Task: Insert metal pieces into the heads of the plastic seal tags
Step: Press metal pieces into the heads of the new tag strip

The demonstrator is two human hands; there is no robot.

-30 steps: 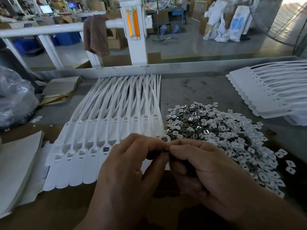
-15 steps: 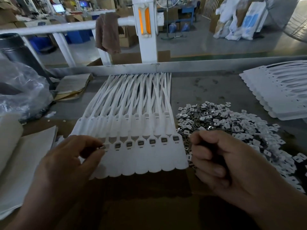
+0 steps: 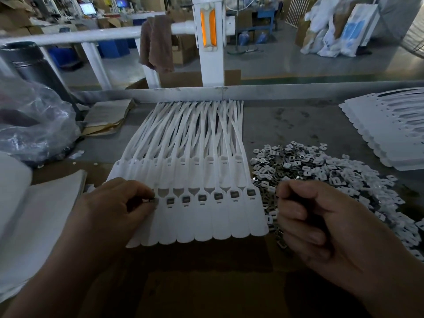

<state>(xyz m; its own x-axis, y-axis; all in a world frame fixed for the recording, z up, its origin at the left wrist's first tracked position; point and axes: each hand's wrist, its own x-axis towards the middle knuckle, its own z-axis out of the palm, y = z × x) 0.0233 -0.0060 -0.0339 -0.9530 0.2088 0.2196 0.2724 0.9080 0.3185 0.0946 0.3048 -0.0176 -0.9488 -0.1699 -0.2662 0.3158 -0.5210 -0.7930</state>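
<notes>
- The left hand pinches a small dark metal piece between thumb and forefinger tip, right at the head of a tag near the left end of the row.
- The right hand is curled into a loose fist, fingers folded in toward the palm; something dark seems to sit inside the fist, but what it is cannot be told.
- Between the two hands lies a fanned row of flat white plastic seal tags, heads side by side and near the person, thin tails running away toward the far table edge.
- Seven of the heads to the right of the left hand's fingers show a dark square insert in their slots.
- Just right of the row, touching its edge and partly behind the right hand, spreads a heap of small square metal pieces and white plastic caps.
- Farther right sits a stack of more white tags.
- On the left lie white sheets and a crumpled clear plastic bag, all on the grey worktable.
</notes>
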